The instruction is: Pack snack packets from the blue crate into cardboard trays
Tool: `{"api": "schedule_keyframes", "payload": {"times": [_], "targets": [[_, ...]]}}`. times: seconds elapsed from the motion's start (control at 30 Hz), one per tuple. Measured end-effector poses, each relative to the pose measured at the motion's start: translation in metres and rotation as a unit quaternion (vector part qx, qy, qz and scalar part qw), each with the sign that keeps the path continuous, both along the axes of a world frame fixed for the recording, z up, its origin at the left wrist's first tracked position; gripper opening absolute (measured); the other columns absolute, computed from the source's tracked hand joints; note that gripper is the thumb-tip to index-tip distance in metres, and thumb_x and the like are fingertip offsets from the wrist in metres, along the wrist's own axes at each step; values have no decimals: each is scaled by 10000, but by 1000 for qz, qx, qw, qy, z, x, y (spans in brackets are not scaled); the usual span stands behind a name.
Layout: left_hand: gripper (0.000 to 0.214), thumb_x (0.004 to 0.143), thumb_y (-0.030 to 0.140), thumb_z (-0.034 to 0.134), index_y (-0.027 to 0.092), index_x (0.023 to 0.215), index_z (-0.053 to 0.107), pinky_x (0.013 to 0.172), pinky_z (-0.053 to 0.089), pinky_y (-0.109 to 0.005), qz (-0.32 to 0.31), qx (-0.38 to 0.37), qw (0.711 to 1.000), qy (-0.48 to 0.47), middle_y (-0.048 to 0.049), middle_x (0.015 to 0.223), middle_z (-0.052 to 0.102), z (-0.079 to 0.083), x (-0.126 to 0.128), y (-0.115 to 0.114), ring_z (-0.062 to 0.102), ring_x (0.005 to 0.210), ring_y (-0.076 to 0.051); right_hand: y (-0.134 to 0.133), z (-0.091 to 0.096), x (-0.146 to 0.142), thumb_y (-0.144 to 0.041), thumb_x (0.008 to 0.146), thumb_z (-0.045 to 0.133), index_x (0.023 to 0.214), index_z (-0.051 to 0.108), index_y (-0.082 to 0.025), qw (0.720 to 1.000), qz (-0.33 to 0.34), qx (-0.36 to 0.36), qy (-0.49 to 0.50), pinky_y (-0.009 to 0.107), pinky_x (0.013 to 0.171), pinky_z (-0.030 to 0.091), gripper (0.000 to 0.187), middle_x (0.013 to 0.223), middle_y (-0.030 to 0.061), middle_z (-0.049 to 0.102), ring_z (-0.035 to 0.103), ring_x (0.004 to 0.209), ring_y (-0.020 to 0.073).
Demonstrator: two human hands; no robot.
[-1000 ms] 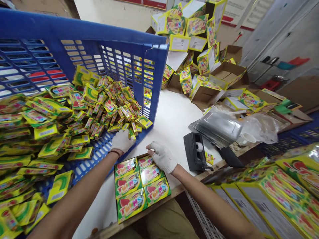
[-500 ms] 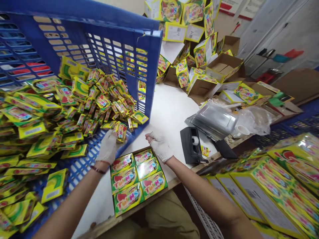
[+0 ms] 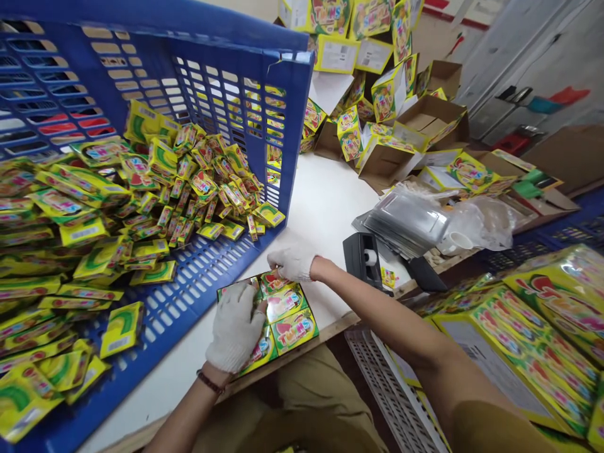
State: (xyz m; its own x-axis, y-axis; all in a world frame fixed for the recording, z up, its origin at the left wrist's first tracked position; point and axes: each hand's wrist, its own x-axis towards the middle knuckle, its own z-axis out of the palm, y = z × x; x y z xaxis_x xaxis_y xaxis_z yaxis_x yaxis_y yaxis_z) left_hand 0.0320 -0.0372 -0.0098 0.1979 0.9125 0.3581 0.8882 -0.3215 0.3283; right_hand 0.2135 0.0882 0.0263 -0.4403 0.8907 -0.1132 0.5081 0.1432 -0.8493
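Observation:
A shallow display carton lies at the table's front edge, packed with small yellow-green "Twins" boxes in two columns. My left hand, in a white fingerless-style knit glove, is over the carton's left column. Its fingers bend down among the boxes with the thumb apart; the small box it took up is hidden beneath it. My right hand, gloved alike, is at the carton's far right corner, fingers curled and thumb against the far rim.
A blue slatted crate with a heap of small boxes stands on the left. A black tape dispenser, stacked clear plastic sheets and a white cup sit right. Open cartons pile up behind; filled packs stand lower right.
My left hand has moved from the crate to the carton with a small box, which is now out of sight. My right hand has shifted slightly left onto the carton's far rim.

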Motion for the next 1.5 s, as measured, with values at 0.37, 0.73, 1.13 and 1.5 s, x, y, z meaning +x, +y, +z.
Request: {"api": "schedule_keyframes", "payload": {"times": [0.37,0.73,1.13,1.5], "targets": [[331,920,232,474,157,1219,595,1070,427,-476,-138,-11,990,28,-143,1299,607,11,22,21,528,1229,-282,8,-32,3,-133,876,443,945,632,-170,999,20,-1,33,274,835,472,204,931,26,648,579,877,138],[213,866,190,546,158,1061,626,950,497,-426,-114,-30,992,38,-132,1144,636,14,41,42,586,1069,-270,-11,-53,16,-228,932,456,830,583,-184,998,18,-30,46,273,797,454,169,787,-11,617,549,798,142],[223,849,169,534,183,1035,656,858,475,-426,-168,-86,969,161,-105,1121,623,26,36,54,583,1011,-284,-10,-48,26,-185,920,472,972,615,-172,998,60,-34,11,286,847,453,152,912,21,655,590,887,165],[113,884,264,537,185,900,617,797,462,-400,2,-35,998,47,-92,1016,632,19,10,19,585,935,-266,-54,-14,15,-144,903,506,1043,654,-183,982,0,153,-114,264,860,440,208,1032,67,591,567,941,177]]}}
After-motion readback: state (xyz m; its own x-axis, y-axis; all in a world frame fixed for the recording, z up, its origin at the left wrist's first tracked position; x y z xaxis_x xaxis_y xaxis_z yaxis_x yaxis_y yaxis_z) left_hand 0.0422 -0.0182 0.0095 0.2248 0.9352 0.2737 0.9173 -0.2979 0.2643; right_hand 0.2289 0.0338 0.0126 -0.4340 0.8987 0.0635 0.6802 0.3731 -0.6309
